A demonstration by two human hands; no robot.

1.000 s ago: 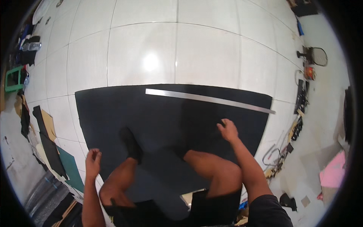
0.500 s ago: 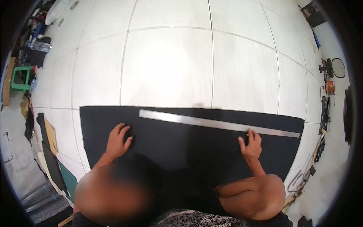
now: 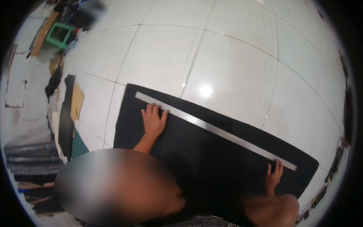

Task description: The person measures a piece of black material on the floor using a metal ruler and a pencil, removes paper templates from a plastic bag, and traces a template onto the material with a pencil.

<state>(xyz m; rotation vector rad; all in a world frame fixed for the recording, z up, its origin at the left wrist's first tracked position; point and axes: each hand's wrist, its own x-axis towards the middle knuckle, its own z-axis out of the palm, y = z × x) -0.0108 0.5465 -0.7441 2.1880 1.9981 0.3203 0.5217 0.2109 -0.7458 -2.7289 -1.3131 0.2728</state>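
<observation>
The left hand [image 3: 153, 121] is held palm down with its fingers loosely spread; nothing is gripped, and the near edge of a long metal straightedge [image 3: 217, 131] is met by its fingertips near the left end. The right hand [image 3: 274, 176] is likewise relaxed, thumb and fingers parted around nothing; the straightedge is reached by its fingertips near the right end, while the thumb is set just short of the edge. Any writing on the straightedge is too small to be made out.

The straightedge is flat, narrow and silvery, with light reflected along its middle. It is laid just beyond both hands, slanting down toward the right, wholly within a matte black sheet [image 3: 223, 160]. By the sheet, a smooth, broad surface with a blunted right corner is presented; its far edge is left exposed beyond the straightedge.

The sheet is spread on glossy white floor tiles [image 3: 234, 75], divided by thin joints. To the left, a long dark strip [image 3: 67, 117] is seen beside a tan offcut [image 3: 76, 101], with a dark green piece [image 3: 78, 145] below. Farther off, a green plastic stool [image 3: 56, 44] is placed near a brown board [image 3: 44, 34]. At the lower left, part of the view is covered by a blurred oval.
</observation>
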